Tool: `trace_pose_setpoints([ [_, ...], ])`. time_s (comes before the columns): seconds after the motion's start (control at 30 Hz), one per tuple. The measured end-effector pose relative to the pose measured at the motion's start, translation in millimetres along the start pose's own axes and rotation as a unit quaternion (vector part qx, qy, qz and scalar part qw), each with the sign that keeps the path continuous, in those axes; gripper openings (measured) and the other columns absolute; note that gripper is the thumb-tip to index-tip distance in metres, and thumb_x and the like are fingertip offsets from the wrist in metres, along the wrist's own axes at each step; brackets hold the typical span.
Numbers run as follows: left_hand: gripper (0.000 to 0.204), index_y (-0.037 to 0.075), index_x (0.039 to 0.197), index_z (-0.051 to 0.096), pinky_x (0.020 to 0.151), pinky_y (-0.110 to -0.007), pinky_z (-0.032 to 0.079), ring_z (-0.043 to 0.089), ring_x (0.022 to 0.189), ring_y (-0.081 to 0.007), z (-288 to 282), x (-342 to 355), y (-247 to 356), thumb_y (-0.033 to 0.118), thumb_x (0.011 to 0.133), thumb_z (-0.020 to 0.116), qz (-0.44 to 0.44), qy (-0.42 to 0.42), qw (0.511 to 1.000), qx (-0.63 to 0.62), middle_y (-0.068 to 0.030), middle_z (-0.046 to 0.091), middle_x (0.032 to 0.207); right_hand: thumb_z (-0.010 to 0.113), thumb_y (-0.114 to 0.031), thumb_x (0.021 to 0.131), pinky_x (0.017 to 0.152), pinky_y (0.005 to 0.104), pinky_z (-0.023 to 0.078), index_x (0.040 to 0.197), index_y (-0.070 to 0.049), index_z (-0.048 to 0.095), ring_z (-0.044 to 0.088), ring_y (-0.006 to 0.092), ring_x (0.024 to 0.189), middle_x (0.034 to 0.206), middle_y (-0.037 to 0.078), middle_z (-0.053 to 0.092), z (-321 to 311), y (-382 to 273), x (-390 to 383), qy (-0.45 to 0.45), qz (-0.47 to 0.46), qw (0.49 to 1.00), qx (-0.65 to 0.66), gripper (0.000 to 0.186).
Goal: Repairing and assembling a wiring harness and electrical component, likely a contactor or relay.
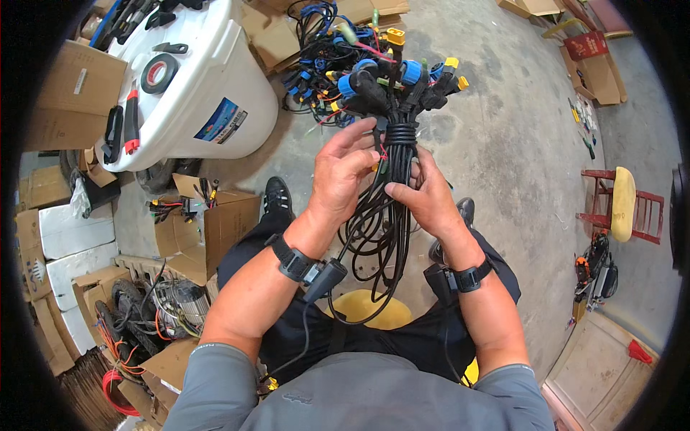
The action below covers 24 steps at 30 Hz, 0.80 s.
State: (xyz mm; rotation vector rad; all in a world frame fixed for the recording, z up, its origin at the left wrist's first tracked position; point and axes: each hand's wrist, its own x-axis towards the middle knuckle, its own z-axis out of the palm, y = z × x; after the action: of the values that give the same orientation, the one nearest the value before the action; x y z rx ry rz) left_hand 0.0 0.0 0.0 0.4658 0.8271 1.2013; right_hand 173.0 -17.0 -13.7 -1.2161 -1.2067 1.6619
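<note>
Apparently mid-bundling: right hand (430, 199) clamped on black cable bundle (393, 210), left hand (338, 171) beside its wrapped neck, grip unclear; next move likely needs it held snug

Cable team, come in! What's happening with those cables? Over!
Right hand grips looped black cable bundle. Left hand at bundle's left side. Tangled wire heap with blue and yellow connectors on floor beyond.

cable bundle (388, 223): black | connector caps (411, 72): blue | plugs (396, 36): yellow | shoe (277, 195): black, white-striped
</note>
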Motion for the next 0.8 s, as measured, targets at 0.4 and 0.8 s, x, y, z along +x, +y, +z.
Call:
trace_pose_setpoints([
  [0.4,0.063,-0.002,0.141,0.044,0.102,-0.038,0.045,0.054,0.124,-0.0275,6,2,1,-0.006,0.080,0.059,0.041,-0.063,0.994,0.083,-0.0210,0.056,0.132,0.066,0.000,0.084,0.098,0.0332,0.049,0.141,0.001,0.040,0.059,0.0179,0.113,0.127,0.012,0.058,-6,-19,-9,0.003,0.007,0.973,0.230,0.063],
  [0.8,0.039,-0.001,0.125,0.061,0.083,-0.031,0.052,0.066,0.093,-0.0148,-1,2,4,0.022,0.095,0.066,-0.046,-0.032,0.966,0.252,-0.0086,0.071,0.105,0.062,0.000,0.086,0.098,0.0332,0.048,0.136,0.006,0.041,0.058,0.0194,0.113,0.126,0.013,0.057,-23,-24,-10,0.037,-0.003,0.976,0.215,0.054],
])
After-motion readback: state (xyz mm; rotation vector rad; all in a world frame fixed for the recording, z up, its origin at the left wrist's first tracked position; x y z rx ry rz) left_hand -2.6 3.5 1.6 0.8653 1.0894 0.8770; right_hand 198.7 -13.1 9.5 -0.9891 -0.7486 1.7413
